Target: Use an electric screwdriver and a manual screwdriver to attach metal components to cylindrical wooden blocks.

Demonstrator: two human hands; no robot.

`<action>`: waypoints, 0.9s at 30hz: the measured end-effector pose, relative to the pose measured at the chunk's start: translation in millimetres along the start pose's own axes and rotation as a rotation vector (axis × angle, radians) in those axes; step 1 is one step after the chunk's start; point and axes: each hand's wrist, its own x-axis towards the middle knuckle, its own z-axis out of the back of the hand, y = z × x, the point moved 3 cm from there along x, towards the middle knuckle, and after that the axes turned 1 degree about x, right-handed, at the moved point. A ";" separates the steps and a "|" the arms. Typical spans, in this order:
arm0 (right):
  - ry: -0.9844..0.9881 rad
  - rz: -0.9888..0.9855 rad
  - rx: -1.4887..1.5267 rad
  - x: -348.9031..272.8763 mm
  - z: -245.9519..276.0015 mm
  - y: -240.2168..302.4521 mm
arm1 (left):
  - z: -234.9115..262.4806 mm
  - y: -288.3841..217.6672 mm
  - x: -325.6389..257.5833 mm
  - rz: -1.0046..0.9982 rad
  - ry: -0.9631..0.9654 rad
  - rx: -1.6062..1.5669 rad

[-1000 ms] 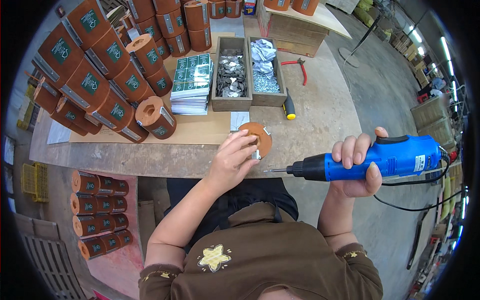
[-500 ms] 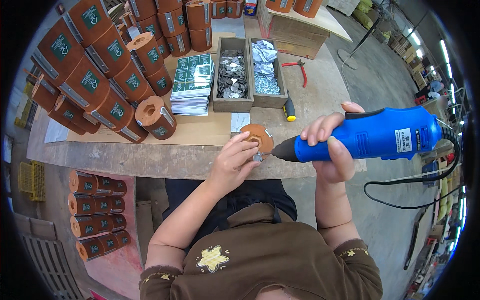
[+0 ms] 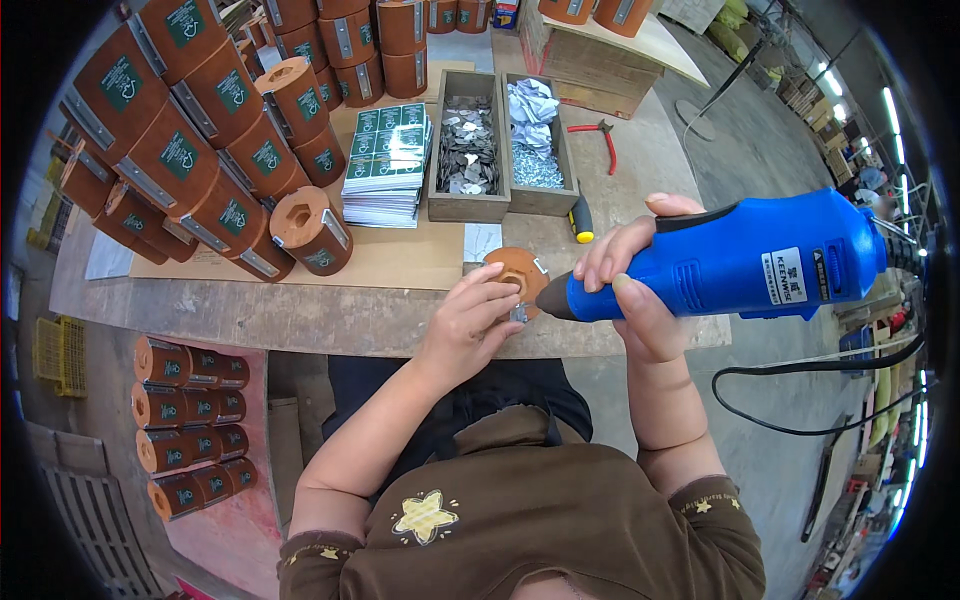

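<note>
My right hand (image 3: 632, 290) grips a blue corded power screwdriver (image 3: 740, 258), its dark tip pressed against a small metal piece (image 3: 519, 314) on a round brown wooden block (image 3: 518, 272) at the bench's near edge. My left hand (image 3: 472, 320) steadies that block, fingers on its front and on the metal piece. The tool's black cord (image 3: 800, 400) hangs down to the right.
Two wooden trays hold metal parts (image 3: 467, 150) and screws (image 3: 535, 160). A stack of green labels (image 3: 388, 160) sits left of them. Many brown cylindrical blocks (image 3: 200, 150) are piled at the left and below the bench (image 3: 190, 430). Red pliers (image 3: 600, 140) and a yellow-handled tool (image 3: 582, 220) lie nearby.
My right hand has brought the blue screwdriver left and closer, until its tip meets the block. My left hand has stayed on the block.
</note>
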 end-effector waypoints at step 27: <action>0.221 -0.023 -0.236 10.1 -11.3 -7.2 | 0.3 3.3 -1.1 0.014 -0.015 -0.021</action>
